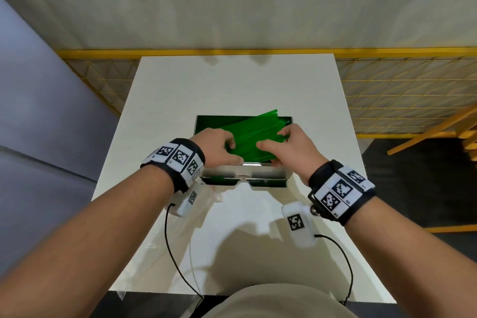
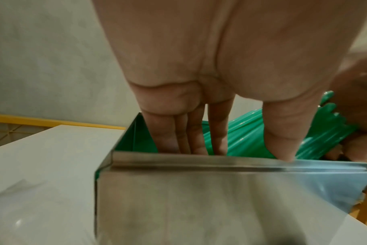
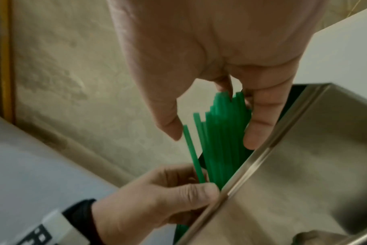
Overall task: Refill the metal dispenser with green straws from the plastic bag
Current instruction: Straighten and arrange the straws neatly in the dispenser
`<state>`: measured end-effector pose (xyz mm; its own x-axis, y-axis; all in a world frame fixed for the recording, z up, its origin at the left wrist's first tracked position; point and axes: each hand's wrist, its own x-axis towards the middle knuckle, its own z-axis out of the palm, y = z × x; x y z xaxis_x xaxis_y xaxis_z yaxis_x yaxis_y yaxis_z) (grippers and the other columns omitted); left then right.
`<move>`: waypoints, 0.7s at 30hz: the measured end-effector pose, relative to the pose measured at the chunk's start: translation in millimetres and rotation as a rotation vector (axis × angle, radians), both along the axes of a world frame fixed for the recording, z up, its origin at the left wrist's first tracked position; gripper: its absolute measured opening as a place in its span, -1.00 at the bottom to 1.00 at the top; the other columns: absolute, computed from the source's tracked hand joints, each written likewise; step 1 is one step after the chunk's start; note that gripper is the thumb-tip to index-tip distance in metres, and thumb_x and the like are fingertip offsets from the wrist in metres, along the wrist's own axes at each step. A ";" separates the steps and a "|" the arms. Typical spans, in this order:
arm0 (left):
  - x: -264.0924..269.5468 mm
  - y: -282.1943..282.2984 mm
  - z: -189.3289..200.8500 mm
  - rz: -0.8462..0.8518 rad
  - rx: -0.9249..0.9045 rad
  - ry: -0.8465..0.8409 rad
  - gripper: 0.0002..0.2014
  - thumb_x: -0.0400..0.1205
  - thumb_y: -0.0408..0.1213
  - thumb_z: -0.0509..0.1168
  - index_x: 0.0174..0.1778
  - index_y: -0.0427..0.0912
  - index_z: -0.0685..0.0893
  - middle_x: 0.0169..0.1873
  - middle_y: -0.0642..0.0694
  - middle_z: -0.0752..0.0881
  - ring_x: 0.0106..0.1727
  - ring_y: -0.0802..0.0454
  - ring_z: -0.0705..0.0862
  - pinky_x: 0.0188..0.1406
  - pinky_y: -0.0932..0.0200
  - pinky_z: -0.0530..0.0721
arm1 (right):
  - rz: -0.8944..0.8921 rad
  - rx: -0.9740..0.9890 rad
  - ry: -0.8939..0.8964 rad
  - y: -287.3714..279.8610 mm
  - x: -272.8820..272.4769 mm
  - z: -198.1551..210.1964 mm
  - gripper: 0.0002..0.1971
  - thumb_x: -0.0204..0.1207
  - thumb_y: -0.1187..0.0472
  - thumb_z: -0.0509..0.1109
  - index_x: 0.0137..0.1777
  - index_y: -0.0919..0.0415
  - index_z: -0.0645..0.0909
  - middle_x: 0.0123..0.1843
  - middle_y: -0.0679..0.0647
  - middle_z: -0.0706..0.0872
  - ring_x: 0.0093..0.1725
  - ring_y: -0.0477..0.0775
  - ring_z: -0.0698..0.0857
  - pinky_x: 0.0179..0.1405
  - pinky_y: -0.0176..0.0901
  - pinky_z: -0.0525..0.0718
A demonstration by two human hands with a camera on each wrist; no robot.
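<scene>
The metal dispenser (image 1: 258, 173) stands open-topped in the middle of the white table (image 1: 232, 85). A bundle of green straws (image 1: 258, 129) lies slanted across its opening, its right end sticking up past the far rim. My left hand (image 1: 229, 146) grips the bundle's lower left end inside the box, thumb at the near rim. My right hand (image 1: 273, 141) holds the bundle further right. In the right wrist view the right hand (image 3: 214, 139) has its thumb and fingers round the uneven straw ends (image 3: 224, 132). The left wrist view shows fingers (image 2: 197, 137) reaching down into the dispenser (image 2: 220, 199).
A clear plastic bag (image 1: 215, 195) lies flat on the table under my left wrist, in front of the dispenser. A yellow wire fence (image 1: 400, 95) runs behind and to the right of the table. A grey wall stands on the left.
</scene>
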<state>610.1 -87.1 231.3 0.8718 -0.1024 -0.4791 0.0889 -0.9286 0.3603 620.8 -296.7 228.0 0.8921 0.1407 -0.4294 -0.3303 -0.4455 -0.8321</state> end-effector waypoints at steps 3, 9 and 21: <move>-3.3 2.9 -2.9 0.006 -0.022 -0.029 -0.56 0.45 0.21 0.49 0.09 -0.01 0.71 -0.10 0.04 0.72 -0.05 0.03 0.72 0.02 0.07 0.70 | -0.042 -0.058 -0.081 21.2 -1.5 -1.2 -0.13 0.04 -0.39 0.59 0.20 0.12 0.39 0.10 0.06 0.69 -0.03 0.03 0.78 -0.18 0.07 0.83; -11.2 4.4 -9.4 0.013 -0.079 -0.106 -0.61 0.47 0.16 0.50 0.03 -0.05 0.75 -0.16 0.00 0.75 -0.11 0.01 0.72 -0.10 0.15 0.66 | -0.115 -0.223 -0.230 39.7 -2.5 -15.5 -0.35 0.30 -0.31 0.51 0.13 0.10 0.33 0.09 0.16 0.59 -0.11 0.24 0.73 -0.26 0.06 0.77; -16.2 4.3 -10.7 0.046 -0.116 -0.163 -0.63 0.45 0.12 0.53 -0.02 -0.08 0.75 -0.17 0.03 0.76 -0.14 0.06 0.73 -0.09 0.16 0.70 | -0.213 0.032 -0.337 35.4 -14.3 -18.5 -0.69 0.48 0.20 0.54 -0.10 0.15 0.39 -0.01 0.29 0.65 -0.21 0.28 0.80 -0.64 -0.05 0.76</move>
<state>594.0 -82.8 220.6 0.9417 -0.1069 -0.3190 0.0623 -0.8763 0.4777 606.6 -261.3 209.5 0.9929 -0.0539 -0.1060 -0.1184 -0.3690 -0.9219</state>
